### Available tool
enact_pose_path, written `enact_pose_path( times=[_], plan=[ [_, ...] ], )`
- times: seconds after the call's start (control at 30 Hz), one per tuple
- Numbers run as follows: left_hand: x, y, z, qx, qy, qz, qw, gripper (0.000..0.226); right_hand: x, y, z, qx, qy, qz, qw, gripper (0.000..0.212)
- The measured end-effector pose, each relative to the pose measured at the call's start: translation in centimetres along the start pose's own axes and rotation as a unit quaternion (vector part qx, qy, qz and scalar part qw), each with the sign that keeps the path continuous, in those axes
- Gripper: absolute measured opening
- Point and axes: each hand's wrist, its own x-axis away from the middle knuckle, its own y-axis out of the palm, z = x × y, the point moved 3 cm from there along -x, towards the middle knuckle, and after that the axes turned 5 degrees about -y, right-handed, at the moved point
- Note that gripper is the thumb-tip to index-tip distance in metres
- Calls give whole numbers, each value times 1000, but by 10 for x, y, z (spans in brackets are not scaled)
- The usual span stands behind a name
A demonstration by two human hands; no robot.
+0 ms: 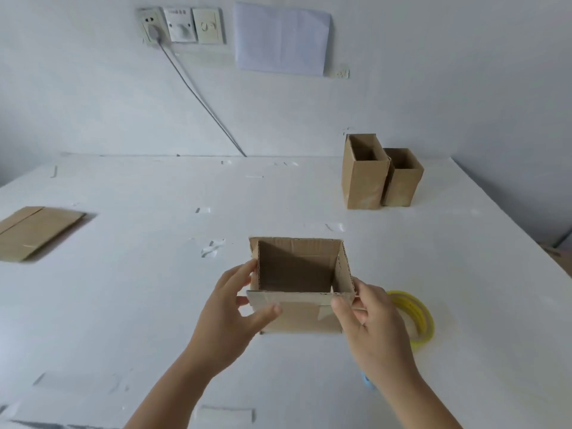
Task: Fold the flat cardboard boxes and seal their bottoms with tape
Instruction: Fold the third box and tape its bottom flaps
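Both hands' grip point(301, 308) holds the box point(298, 274), hiding its corners.

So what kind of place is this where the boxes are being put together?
Probably a small indoor packing workspace: a white table against a plain wall with power sockets, flat cardboard waiting, two finished boxes set aside, and a tape roll by the open box in hand.

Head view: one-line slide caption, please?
Both hands hold an open brown cardboard box beside a yellow tape roll.
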Motion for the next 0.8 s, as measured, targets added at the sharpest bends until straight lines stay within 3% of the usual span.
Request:
enact_pose_path(
  times=[0.17, 0.33, 0.5, 0.6, 0.7, 0.8],
  plan=[
    [-1, 3, -15, 17, 10, 30, 999, 58, 11, 7, 2, -26, 25, 33, 999, 52],
    [1, 5, -16, 101, -4, 25, 995, 42, 12, 9, -5, -18, 4, 30, 999, 51],
    [0, 3, -16, 124, -1, 32, 992, 38, 8, 11, -4, -30, -21, 45, 998, 37],
    [-1, 7, -20, 100, -5, 19, 995, 23, 3, 13, 0, -15, -19, 55, 998, 20],
    [-5, 6, -21, 53, -5, 68, 996, 14, -2, 14, 4, -10, -8, 66, 998, 13],
    [-10, 3, -17, 46, 1, 118, 992, 27, -8, 12, 5, -13, 41, 68, 997, 22]
  ],
)
